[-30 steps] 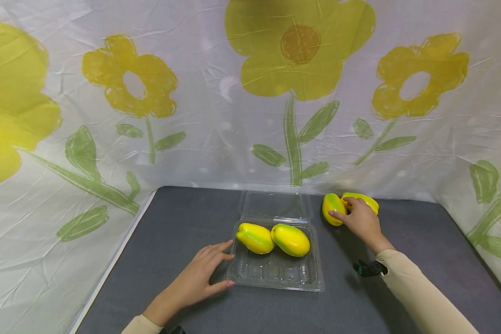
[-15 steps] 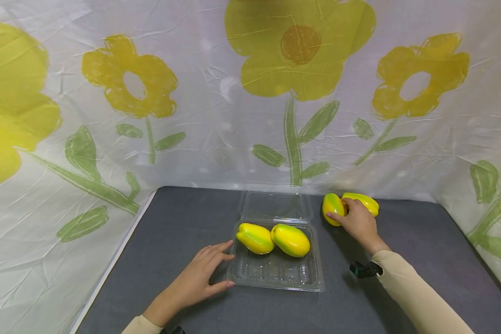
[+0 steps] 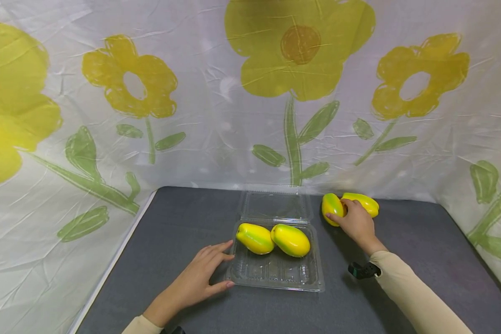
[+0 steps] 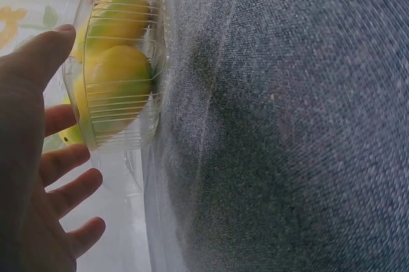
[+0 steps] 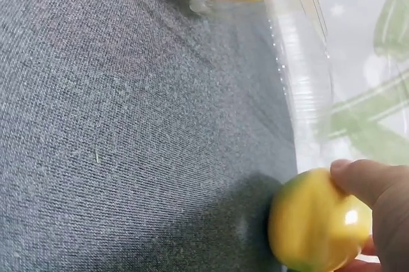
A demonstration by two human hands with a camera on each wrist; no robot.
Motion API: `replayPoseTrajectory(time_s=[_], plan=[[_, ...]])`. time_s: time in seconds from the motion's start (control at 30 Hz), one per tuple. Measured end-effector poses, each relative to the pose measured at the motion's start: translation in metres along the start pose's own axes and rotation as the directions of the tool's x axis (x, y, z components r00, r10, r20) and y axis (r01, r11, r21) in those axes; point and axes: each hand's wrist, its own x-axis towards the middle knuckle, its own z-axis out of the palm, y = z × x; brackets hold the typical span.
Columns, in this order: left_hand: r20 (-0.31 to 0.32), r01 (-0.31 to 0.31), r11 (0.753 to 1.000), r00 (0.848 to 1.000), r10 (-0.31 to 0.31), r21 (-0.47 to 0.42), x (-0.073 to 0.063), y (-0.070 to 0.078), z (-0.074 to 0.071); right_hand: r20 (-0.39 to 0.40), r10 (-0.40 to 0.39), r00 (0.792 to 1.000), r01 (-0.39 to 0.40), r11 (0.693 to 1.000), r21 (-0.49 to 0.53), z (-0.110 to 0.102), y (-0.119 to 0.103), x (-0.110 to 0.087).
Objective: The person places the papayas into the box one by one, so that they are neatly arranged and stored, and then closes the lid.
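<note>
My right hand (image 3: 357, 226) holds a yellow-green papaya (image 3: 332, 207) at the back right, thumb on its near side and fingers on the far side. In the right wrist view the thumb (image 5: 367, 179) presses on that papaya (image 5: 313, 221), which appears to rest on the cloth. A second papaya (image 3: 364, 204) lies just behind the hand, partly covered by it. Two more papayas, a left one (image 3: 255, 238) and a right one (image 3: 291, 240), lie in the clear plastic clamshell box (image 3: 275, 284). My left hand (image 3: 198, 274), fingers spread, touches or nearly touches the box's left rim.
The box's clear lid (image 3: 275, 205) is folded back flat toward the flower-printed curtain (image 3: 208, 139), which rises along the back edge. Dark grey cloth (image 3: 183, 218) covers the table. A black band (image 3: 364, 270) is on the right wrist.
My right hand has shifted slightly left, and its fingers have closed in on the left papaya of the back pair, which has barely moved. The left hand and box have stayed put.
</note>
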Motion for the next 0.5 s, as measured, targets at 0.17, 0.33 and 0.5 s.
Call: replayPoseTrajectory(time_s=[0.17, 0.33, 0.5], plan=[[0.0, 0.001, 1.0, 1.0, -0.001, 0.001, -0.0002, 0.0004, 0.0004, -0.008, -0.008, 1.0, 0.008, 1.0, 0.008, 0.0019, 0.0006, -0.0004], [-0.001, 0.0, 1.0, 1.0, 0.0, -0.002, -0.0001, 0.0, 0.0003, -0.008, -0.027, 1.0, 0.028, 0.999, 0.046, 0.0024, 0.0003, -0.0007], [-0.005, -0.004, 1.0, 1.0, 0.004, 0.0, -0.0003, 0.0, 0.0, 0.017, -0.047, 0.999, 0.045, 0.995, 0.093, 0.0015, -0.0011, -0.0011]])
